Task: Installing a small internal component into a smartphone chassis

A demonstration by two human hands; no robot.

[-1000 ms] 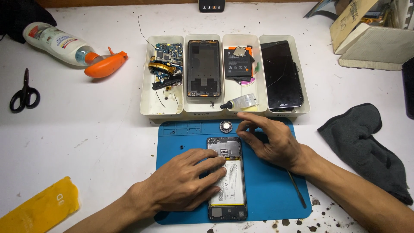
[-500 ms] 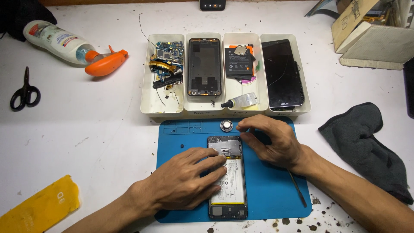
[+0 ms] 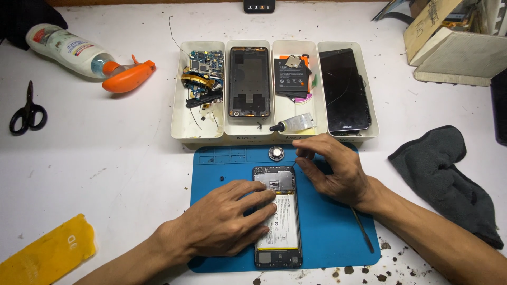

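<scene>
At the top edge of the opened phone [image 3: 278,216], the right hand [image 3: 335,169] pinches a thin tool whose tip meets the upper right corner; its kind cannot be told. The left hand [image 3: 224,224] lies flat and open across the battery, gripping nothing, pinning the phone to the blue mat [image 3: 211,169] below the white parts tray [image 3: 198,126]. Sound practice here, in the inspector's judgement, is steady downward pressure from the left and light, shallow tool contact, clear of the battery.

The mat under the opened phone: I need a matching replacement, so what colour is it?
The mat is plain blue, seen best in the head view, beneath the opened phone.
</scene>
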